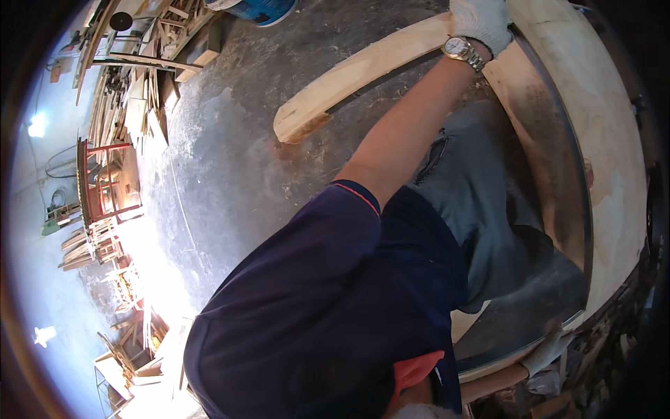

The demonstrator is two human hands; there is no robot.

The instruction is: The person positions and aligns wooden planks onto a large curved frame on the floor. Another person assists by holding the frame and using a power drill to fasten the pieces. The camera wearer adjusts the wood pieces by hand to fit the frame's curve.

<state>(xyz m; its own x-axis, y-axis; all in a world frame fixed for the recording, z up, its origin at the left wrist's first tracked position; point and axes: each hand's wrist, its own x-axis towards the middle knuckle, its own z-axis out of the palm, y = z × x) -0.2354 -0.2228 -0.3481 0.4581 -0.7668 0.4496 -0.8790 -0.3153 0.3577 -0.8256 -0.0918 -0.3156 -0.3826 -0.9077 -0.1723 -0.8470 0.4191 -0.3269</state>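
The left hand, in a white knitted glove (481, 26), lies over the right end of a pale, curved wooden plank (363, 68); its fingers are not clear at the upper edge, so whether they are spread or pinching cannot be told. A silver-coloured wristwatch with a white dial (457, 47) sits on that wrist. The plank lies on the grey concrete floor (237, 133), its squared free end pointing left. The right hand, in a pale glove (546, 351), is beside the lower end of a broad, curved, pale wooden panel with a dark inner edge (607, 140); its finger position cannot be determined. The panel bends along the right side, beyond the grey trousers (474, 202). A blue, round container (258, 10) stands near the top; stacked lengths of timber (125, 105) occupy the left.
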